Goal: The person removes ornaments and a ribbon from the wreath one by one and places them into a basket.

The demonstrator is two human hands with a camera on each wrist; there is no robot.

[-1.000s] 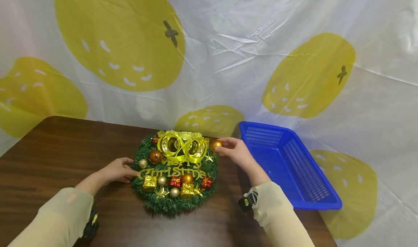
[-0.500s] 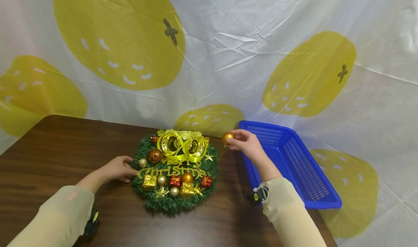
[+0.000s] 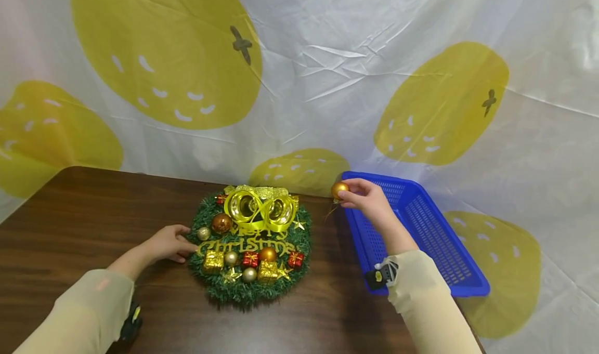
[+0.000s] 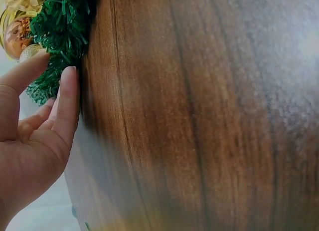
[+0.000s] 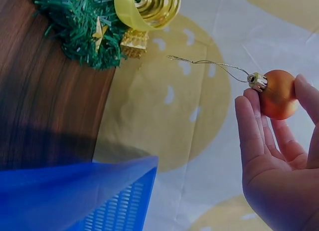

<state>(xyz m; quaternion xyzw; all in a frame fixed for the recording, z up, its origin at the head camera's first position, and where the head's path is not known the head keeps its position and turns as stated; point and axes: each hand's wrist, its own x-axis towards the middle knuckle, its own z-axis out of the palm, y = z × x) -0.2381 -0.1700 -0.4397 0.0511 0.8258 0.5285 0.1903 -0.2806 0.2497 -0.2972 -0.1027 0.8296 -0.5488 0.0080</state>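
My right hand (image 3: 367, 198) pinches an orange-gold Christmas bauble (image 3: 339, 190) between thumb and fingertips, above the near-left corner region of the blue basket's far end. In the right wrist view a thin gold string loop trails from the metal cap of the bauble (image 5: 279, 95). My left hand (image 3: 169, 243) touches the left edge of a green Christmas wreath (image 3: 243, 294) with nearly straight fingers. In the left wrist view the thumb and fingers (image 4: 68, 99) lie at the wreath's tinsel. Gold bells, baubles, small gift boxes, stars and gold lettering decorate the wreath, which lies flat on the table.
A blue perforated plastic basket (image 3: 423, 224) stands at the right of the dark wooden table (image 3: 107, 203). Behind the table hangs a pale cloth (image 3: 318, 73) with large yellow fruit shapes.
My right hand has carried the bauble away from the wreath's upper right edge, rightward and slightly up to the basket's far left corner. The left hand and wreath stay put.
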